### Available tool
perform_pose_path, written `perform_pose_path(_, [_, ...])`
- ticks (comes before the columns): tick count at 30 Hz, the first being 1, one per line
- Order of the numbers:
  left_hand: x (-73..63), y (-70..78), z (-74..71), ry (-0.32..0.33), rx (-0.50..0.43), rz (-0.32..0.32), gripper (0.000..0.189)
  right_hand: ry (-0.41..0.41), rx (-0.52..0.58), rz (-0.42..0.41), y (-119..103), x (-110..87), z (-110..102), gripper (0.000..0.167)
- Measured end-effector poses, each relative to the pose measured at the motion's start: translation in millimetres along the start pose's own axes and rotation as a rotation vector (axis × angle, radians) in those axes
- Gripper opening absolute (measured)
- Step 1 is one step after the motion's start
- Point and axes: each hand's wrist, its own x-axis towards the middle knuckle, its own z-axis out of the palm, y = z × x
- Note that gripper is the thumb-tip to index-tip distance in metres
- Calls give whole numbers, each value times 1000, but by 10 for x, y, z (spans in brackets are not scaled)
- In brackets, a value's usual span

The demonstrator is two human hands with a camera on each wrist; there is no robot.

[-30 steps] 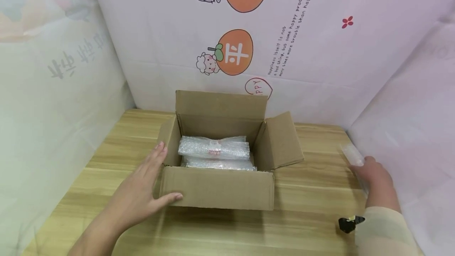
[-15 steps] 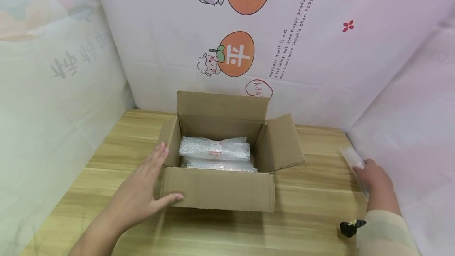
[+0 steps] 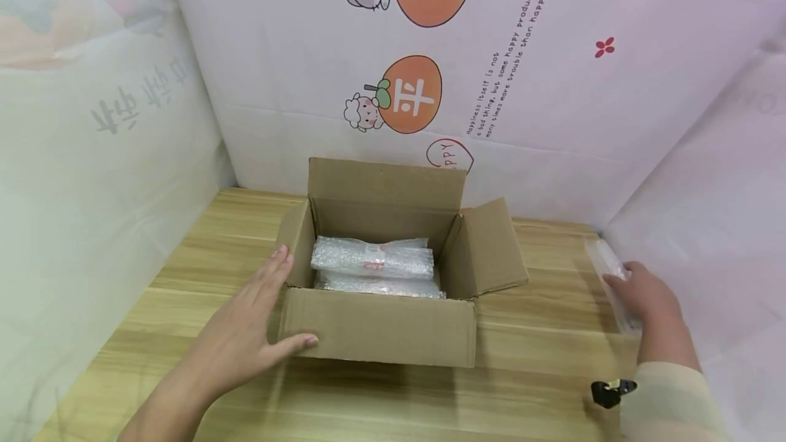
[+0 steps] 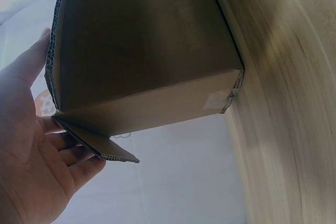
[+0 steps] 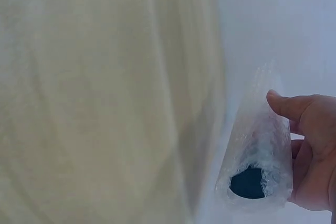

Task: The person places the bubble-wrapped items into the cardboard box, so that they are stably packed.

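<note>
An open cardboard box [image 3: 377, 329] stands on the table, its flaps folded outward. Inside lie bubble-wrapped rolls [image 3: 344, 256], one with a red-printed label. My left hand [image 3: 236, 329] rests at the box's front left corner: fingers lie straight along the left flap [image 4: 94, 140], thumb over the front flap. At the far right, my right hand [image 3: 651, 295] grips another bubble-wrap roll [image 3: 606, 261] close to the side wall. In the right wrist view, the thumb presses one side of this roll [image 5: 252, 145], and a dark round opening shows at its near end.
White printed sheeting [image 3: 276, 74] walls the table on the back and both sides. A small black object with a gold-coloured part [image 3: 606, 394] shows beside the right sleeve. The wooden table [image 3: 540, 333] stretches between box and right hand.
The roll in my right hand has turned a little and its far end has shifted away from me. My left hand stays at the box corner. The head view has shifted slightly.
</note>
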Motion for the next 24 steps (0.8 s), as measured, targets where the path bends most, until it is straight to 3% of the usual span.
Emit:
perform_pose_path(14, [-14,3,8,1,-12,-10,112,110,-34,-166,-584,-83,-526,81])
perform_pose_path(24, [-10,5,3,7,-7,-5,112,134,-56,-245,-1177,-329,-1054,85])
